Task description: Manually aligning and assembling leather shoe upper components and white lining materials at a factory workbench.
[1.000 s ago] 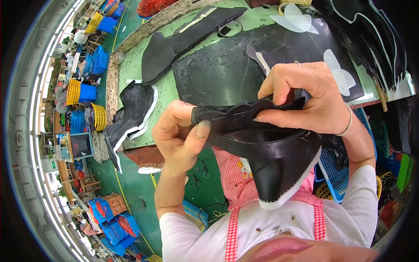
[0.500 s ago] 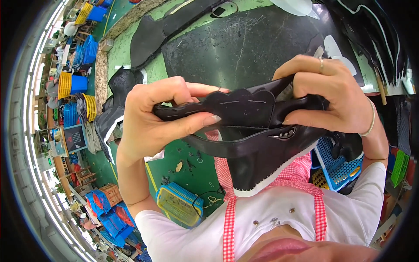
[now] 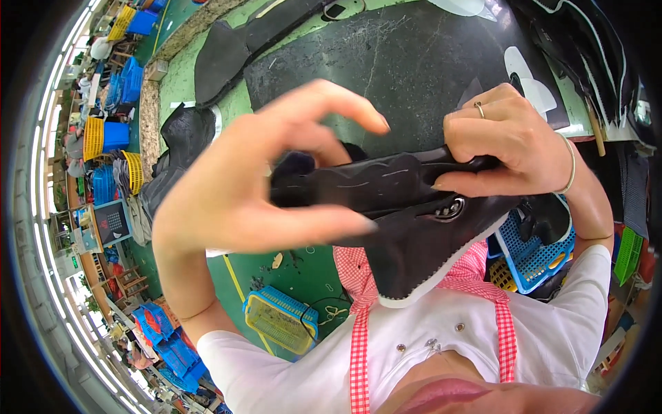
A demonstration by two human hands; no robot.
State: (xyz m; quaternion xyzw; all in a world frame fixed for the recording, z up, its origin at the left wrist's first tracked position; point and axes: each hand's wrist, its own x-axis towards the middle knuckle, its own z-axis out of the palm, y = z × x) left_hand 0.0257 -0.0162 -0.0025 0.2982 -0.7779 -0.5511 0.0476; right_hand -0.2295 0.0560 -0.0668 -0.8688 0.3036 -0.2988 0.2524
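Note:
A black leather shoe upper (image 3: 424, 252) with a pale, notched lower edge hangs in front of my chest. It has a scalloped flap with light stitch marks and a small metal ornament on its side. My right hand (image 3: 514, 141) is closed round the upper's right end, thumb below and fingers curled over the top. On the other side my left hand (image 3: 224, 186) is spread, its thumb and fingers apart around the left end of the upper. Motion blurs that hand, and whether its fingertips touch the leather is unclear.
Beyond my hands lies a dark, worn board (image 3: 386, 76) on a green table. A long black piece (image 3: 224, 62) and white cut pieces (image 3: 534, 93) are on it or beside it. Below stand a yellow-and-blue basket (image 3: 281, 321) and a blue basket (image 3: 527, 259).
My left hand has let go of the upper's left end and opened, moving left with its fingers spread. The upper's strap has dropped flatter; my right hand keeps its hold.

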